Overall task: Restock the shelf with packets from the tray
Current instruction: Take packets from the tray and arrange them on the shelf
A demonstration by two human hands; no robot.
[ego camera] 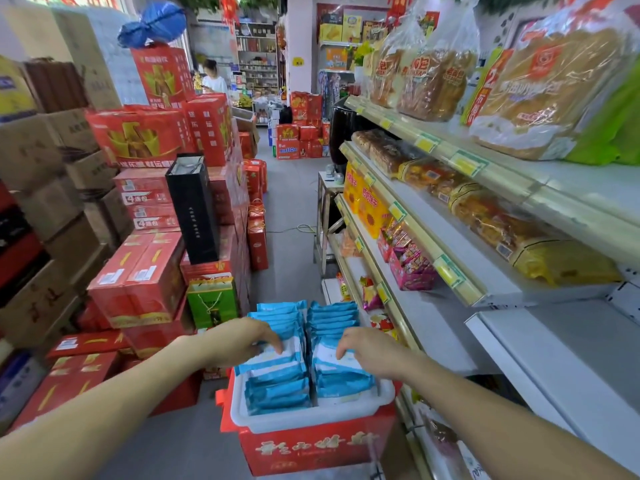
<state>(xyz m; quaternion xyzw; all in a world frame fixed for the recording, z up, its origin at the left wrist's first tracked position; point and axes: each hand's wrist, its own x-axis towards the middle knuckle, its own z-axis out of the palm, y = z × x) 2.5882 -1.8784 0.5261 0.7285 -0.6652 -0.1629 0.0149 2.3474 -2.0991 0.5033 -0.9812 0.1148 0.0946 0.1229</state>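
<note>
**Bright, flat light, bent edges**

Even light, probably from overhead; shadows soft. Glare streaks the bread bags above and right of the right hand. The cartons far left of the left hand bow and smear. Sharpest around both hands.

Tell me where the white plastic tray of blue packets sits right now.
Bottom centre of the head view: the white plastic tray rests on a red cardboard box, left of the shelves.
</note>
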